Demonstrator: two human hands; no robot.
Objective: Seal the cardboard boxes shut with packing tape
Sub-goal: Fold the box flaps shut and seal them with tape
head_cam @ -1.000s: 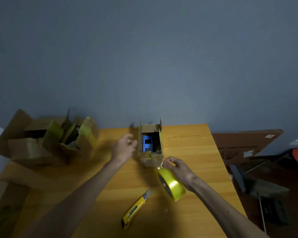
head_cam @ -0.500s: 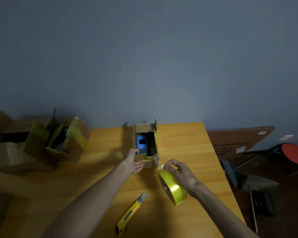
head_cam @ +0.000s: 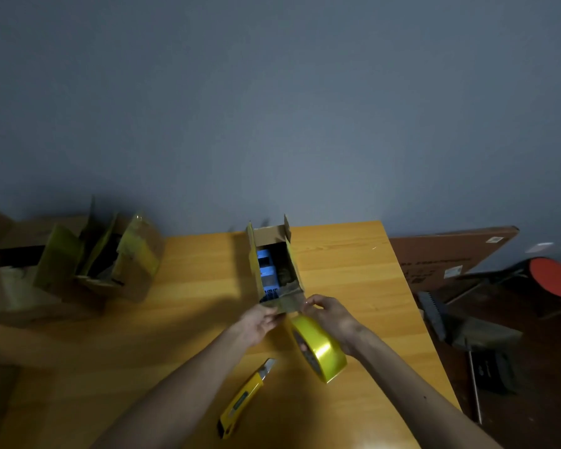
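Note:
A small open cardboard box [head_cam: 293, 270] stands on the wooden table [head_cam: 188, 319] with its flaps up and a blue item [head_cam: 266, 270] inside. My left hand [head_cam: 259, 322] grips the box's near flap at its left end. My right hand [head_cam: 332, 317] holds the yellow packing tape roll [head_cam: 321, 351] just in front of the box. Its fingertips touch the flap's right corner. Whether a tape end is stuck to the flap is too small to tell.
A yellow utility knife [head_cam: 245, 398] lies on the table near my left forearm. Several larger open boxes [head_cam: 110, 264] with yellow tape scraps stand at the left. The table's right edge drops to a floor with a flat carton [head_cam: 450, 254] and a red stool [head_cam: 552, 277].
My left hand moved from the box's left side down to its near flap. My right hand brought the tape roll up against the flap. The view shifted slightly.

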